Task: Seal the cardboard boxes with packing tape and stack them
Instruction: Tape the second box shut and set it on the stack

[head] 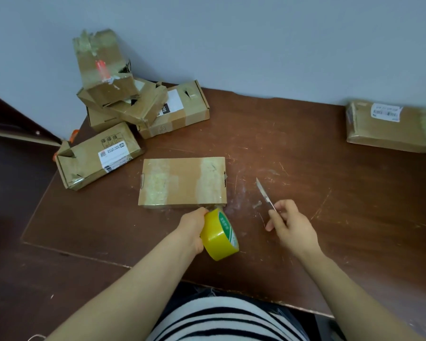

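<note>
The flat cardboard box [182,183] lies closed in the middle of the worktop [305,168], contents hidden, two cloudy bands of clear tape across its lid. The left hand [193,228] grips a yellow tape roll [218,236] at the box's near right corner; the right hand [293,223], just beside, curls round a small knife [265,195], blade pointing away. Other closed boxes [123,99] are piled at the back left, and one lone box [391,126] lies far right

Far-right box [391,126] blurred, cut by frame edge, knife [265,194] handle hidden inside right hand [292,223]
</note>
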`<state>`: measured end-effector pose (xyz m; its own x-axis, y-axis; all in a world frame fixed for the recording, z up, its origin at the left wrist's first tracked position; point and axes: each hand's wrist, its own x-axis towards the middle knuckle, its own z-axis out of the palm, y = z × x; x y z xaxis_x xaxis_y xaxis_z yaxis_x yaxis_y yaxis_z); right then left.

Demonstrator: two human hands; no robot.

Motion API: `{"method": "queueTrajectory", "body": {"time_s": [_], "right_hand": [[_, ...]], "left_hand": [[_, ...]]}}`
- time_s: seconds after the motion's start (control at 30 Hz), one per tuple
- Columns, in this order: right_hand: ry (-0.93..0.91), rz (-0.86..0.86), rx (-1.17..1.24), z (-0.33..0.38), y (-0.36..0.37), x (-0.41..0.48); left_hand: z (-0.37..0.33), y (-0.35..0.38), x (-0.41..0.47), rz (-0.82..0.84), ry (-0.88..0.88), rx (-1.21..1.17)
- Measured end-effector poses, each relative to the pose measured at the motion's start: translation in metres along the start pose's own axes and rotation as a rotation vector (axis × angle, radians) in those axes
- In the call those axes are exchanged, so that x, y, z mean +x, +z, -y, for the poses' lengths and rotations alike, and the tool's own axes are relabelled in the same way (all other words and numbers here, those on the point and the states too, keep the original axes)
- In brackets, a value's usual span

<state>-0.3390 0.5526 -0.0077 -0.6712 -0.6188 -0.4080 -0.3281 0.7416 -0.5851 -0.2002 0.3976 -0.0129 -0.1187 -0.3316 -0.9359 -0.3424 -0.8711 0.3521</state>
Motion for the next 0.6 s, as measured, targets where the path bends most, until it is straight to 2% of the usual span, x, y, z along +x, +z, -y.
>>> {"method": "queueTrajectory", "body": {"time_s": [0.13, 0.23, 0.37, 0.5, 0.6], "right_hand": [[-0.069, 0.171, -0.097, 0.035, -0.02, 0.005], [-0.201, 0.232, -0.26, 0.054, -0.027, 0.015], [-0.359, 0.302, -0.337, 0.067, -0.028, 0.025], [-0.522, 0.169, -0.689, 0.076, -0.027, 0.025], [-0.586, 0.168, -0.797, 0.079, -0.024, 0.026]], "left_hand": [[-0.004, -0.002, -0.002, 0.009, 0.002, 0.075], [-0.006, -0.004, -0.002, 0.018, -0.004, 0.104], [-0.008, -0.005, -0.002, 0.036, -0.01, 0.121], [-0.01, -0.005, -0.001, 0.027, -0.015, 0.136], [-0.01, -0.004, -0.001, 0.026, -0.023, 0.127]]}}
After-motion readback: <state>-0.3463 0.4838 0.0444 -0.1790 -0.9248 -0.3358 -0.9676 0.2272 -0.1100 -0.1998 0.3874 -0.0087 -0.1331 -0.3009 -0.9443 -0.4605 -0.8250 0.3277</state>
